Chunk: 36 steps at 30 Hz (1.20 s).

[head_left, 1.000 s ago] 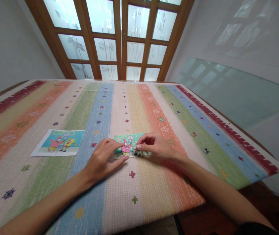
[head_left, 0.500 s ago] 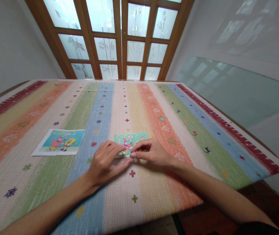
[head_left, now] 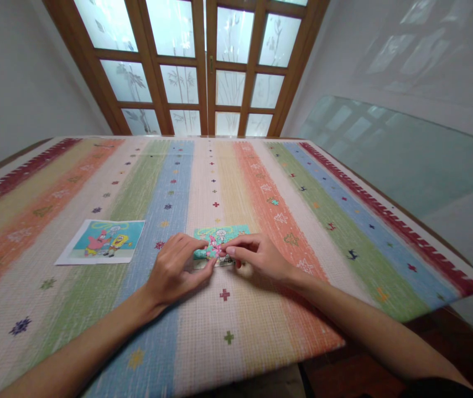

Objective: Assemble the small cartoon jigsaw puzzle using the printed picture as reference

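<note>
A small jigsaw puzzle (head_left: 228, 228) with cartoon figures on a teal ground lies flat on the tablecloth, partly covered by my hands. My left hand (head_left: 175, 272) rests at its left side, thumb and forefinger apart and their tips touching the puzzle's lower left part. Above the lower middle of the puzzle, my right hand (head_left: 259, 258) has thumb and forefinger pinched on a small pinkish puzzle piece (head_left: 221, 251), mostly covered by the fingertips. A loose teal puzzle piece (head_left: 275, 202) lies farther off on an orange stripe.
A printed picture (head_left: 102, 242) of the same cartoon scene lies on white paper to the left. The striped tablecloth (head_left: 203, 342) covers the table; its near edge runs below my forearms. Glazed wooden doors (head_left: 201, 66) stand beyond, and a glass panel (head_left: 385, 149) at right.
My right hand's fingertips have moved slightly up over the puzzle from its lower edge. My left thumb has drawn back a little to the left, uncovering some of the lower edge.
</note>
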Available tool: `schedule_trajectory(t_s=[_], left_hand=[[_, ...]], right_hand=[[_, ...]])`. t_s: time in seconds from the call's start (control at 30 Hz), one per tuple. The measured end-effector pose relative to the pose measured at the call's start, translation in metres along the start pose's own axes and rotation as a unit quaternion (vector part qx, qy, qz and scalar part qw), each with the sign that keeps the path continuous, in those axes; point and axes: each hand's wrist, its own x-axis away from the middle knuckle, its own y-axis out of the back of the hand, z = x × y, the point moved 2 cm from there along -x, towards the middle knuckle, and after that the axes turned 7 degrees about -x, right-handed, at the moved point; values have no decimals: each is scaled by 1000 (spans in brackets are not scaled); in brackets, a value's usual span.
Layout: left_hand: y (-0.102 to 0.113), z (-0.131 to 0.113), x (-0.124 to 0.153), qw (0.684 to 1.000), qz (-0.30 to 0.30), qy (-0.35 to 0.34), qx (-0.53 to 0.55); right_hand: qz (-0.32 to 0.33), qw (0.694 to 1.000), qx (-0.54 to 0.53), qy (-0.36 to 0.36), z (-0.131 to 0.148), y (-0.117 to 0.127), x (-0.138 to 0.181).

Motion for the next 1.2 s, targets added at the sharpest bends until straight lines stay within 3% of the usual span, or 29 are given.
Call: schedule_trajectory(t_s=[0.27,0.43,0.7,1.0,1.2], left_hand=[[-12,36,1,995,69,67,-33],[-20,41,5,992,102,74,-24],[-20,43,6,991,105,78,-26],[-13,36,9,994,99,-35,-20],[-14,37,11,993,108,-35,-31]], right_hand=[[-57,998,30,0,3,19,-4],[-64,997,45,7,7,21,-2],[-83,994,72,9,10,29,-3],[-121,989,81,30,13,45,-5],[-129,987,90,24,12,48,-6]])
